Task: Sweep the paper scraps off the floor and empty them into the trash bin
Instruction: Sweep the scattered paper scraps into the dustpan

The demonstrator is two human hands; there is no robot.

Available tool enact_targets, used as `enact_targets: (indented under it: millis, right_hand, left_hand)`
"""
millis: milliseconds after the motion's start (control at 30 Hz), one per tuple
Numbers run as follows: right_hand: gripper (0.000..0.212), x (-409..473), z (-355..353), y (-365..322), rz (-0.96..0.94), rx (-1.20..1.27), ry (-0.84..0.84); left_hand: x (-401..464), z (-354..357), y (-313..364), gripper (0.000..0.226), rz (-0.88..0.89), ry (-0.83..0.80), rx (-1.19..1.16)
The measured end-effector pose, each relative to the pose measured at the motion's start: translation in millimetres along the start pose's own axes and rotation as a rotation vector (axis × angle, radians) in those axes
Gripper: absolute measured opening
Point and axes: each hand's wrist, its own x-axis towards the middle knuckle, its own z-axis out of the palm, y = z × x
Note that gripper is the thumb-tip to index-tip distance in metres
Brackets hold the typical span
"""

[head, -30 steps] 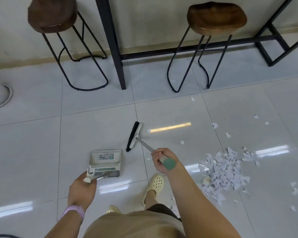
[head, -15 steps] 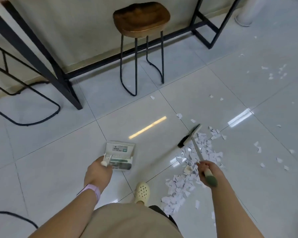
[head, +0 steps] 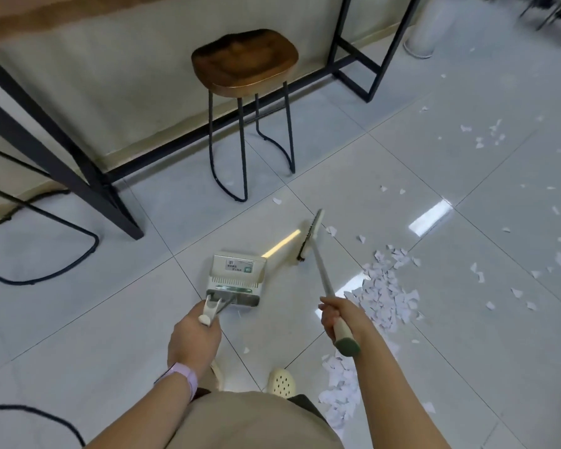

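One broom (head: 310,240) sat gripped in the right hand (head: 340,315), one dustpan (head: 235,278) in the left hand (head: 193,340) (fingers curled round each handle); paper scraps (head: 382,294) lay heaped beside one stool (head: 244,61).

floor (head: 78,319): glossy pale tiles | wall (head: 127,92): cream | stool (head: 245,63): wooden seat, black legs

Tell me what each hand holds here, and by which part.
The left hand grips the dustpan by the top of its handle. The right hand grips the broom near the green end of its handle.
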Motion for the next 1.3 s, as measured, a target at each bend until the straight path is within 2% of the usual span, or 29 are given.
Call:
enact_targets:
  millis: [200,333,533,633,933,1167,1233,1300]
  right_hand:
    - [0.010,25.6,127.7,36.8,0.083,-0.104,-0.111]
    - [0.005,51.8,218.0,64.1,0.121,-0.124,-0.178]
    - [0.012,86.7,319.7,88.6,0.160,-0.011,-0.258]
    - [0.004,99.6,347.6,85.9,0.202,0.064,-0.289]
    - [0.033,144.0,405.2,45.1,0.205,0.196,-0.316]
    - [0.046,180.2,443.3,-12.4,0.220,0.270,-0.296]
    - [0.047,189.6,448.6,-27.7,0.217,0.325,-0.266]
    - [0.038,198.4,453.7,-42.2,0.180,0.393,-0.216]
  left_hand:
    - [77.5,-78.7,-22.1,0.015,0.021,-0.025,0.033]
    - [135.0,-135.9,-38.7,0.005,-0.020,0.001,-0.007]
    - [197.9,-197.6,-48.6,0.012,0.028,0.004,0.021]
    - [218.0,-214.3,-48.4,0.015,0.030,0.016,0.090]
    - [284.0,-237.6,-18.7,0.014,0.014,0.102,0.140]
    - [334.8,-252.6,8.1,0.017,0.020,0.048,0.198]
    - [343.9,-252.2,18.7,0.016,0.021,0.036,0.235]
    - [354.1,-248.7,31.2,0.014,0.023,0.024,0.244]
